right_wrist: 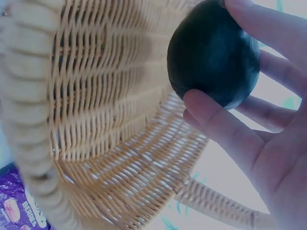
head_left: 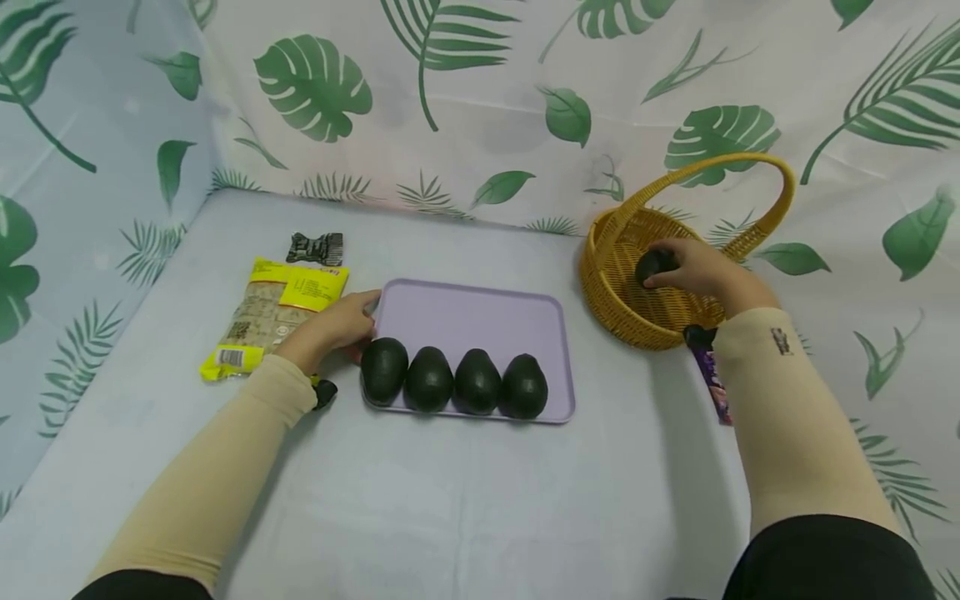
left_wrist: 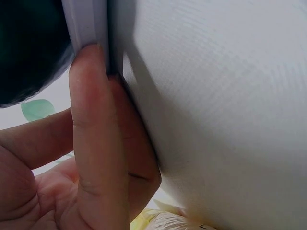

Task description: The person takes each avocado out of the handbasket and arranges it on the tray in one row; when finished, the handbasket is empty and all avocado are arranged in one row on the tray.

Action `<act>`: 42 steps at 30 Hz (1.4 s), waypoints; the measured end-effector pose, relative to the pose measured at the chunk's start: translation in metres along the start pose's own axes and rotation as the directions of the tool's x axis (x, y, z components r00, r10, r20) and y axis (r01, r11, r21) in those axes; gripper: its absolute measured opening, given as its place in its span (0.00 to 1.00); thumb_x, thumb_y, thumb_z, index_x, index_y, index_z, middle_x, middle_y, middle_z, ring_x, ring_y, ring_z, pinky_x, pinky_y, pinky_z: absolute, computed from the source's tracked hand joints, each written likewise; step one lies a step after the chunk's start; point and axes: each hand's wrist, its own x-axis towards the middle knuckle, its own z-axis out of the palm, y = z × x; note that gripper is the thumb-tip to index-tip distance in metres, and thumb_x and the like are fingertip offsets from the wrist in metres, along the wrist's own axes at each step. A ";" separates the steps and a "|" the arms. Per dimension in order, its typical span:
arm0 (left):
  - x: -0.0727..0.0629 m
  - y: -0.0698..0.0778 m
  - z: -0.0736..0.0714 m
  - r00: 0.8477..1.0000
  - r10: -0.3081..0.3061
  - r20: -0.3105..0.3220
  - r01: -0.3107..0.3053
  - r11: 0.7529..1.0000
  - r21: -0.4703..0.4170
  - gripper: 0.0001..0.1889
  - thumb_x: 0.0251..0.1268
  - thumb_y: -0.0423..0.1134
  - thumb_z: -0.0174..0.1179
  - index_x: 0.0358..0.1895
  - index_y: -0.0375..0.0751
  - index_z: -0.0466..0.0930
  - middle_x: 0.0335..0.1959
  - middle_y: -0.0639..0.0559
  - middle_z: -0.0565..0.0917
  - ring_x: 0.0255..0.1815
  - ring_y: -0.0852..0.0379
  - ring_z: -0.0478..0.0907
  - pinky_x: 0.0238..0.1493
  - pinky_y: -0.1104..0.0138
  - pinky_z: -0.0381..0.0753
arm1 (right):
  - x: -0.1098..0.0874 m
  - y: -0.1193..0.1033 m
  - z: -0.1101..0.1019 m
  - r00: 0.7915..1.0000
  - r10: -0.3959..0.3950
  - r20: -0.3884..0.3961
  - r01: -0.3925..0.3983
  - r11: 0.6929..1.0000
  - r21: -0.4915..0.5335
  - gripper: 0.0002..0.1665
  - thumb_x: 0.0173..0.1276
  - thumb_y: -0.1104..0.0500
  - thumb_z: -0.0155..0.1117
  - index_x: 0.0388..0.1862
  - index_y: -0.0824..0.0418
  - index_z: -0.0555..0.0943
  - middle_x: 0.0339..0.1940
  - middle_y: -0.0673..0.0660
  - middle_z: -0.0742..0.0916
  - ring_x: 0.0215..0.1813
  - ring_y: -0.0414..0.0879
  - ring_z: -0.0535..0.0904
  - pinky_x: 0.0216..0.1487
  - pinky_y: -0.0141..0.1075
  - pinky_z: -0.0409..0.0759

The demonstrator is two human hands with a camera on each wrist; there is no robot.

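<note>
My right hand (head_left: 693, 267) holds a dark avocado (right_wrist: 213, 55) inside the yellow wicker basket (head_left: 630, 329). In the right wrist view its thumb and fingers (right_wrist: 225, 129) wrap the fruit, with the basket's woven wall beside it. Several dark green avocados (head_left: 429, 379) line the near side of a lilac tray (head_left: 480, 312), side by side. At the tray's left edge is my left hand (head_left: 337, 325). The left wrist view shows an extended finger (left_wrist: 93, 120) touching the tray's rim (left_wrist: 86, 24) from outside, while another finger lies behind it, partly hidden.
Left of the tray lies a yellow food packet (head_left: 266, 312), partly behind the left hand. A small dark wrapped item (head_left: 315, 248) sits beyond it. A purple packet (head_left: 712, 383) lies below the basket, partly covered by the right forearm. Leaf-printed cloth (head_left: 480, 100) hangs behind the table.
</note>
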 end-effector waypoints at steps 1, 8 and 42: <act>0.000 0.000 0.000 1.000 -0.001 0.000 0.001 1.000 0.002 0.41 0.66 0.26 0.46 0.81 0.45 0.42 0.46 0.35 0.74 0.28 0.53 0.79 0.31 0.64 0.85 | -0.003 -0.002 0.000 1.000 0.002 -0.008 -0.002 1.000 0.005 0.52 0.66 0.39 0.65 0.78 0.63 0.56 0.74 0.75 0.62 0.72 0.75 0.55 0.67 0.72 0.55; -0.001 0.000 0.002 1.000 -0.012 -0.003 0.012 1.000 0.013 0.40 0.66 0.26 0.46 0.81 0.43 0.42 0.46 0.35 0.73 0.27 0.53 0.78 0.31 0.64 0.84 | -0.028 -0.017 0.002 0.996 -0.048 -0.078 0.050 0.998 0.030 0.51 0.65 0.39 0.67 0.78 0.59 0.58 0.76 0.73 0.59 0.74 0.74 0.52 0.68 0.72 0.53; -0.004 0.004 0.003 1.000 -0.004 -0.010 0.004 0.998 0.065 0.39 0.68 0.28 0.47 0.81 0.43 0.42 0.55 0.33 0.73 0.30 0.52 0.78 0.33 0.66 0.81 | -0.120 -0.088 0.144 0.825 -0.515 -0.232 0.552 0.822 0.140 0.41 0.58 0.60 0.76 0.70 0.58 0.71 0.72 0.67 0.66 0.65 0.61 0.74 0.51 0.45 0.85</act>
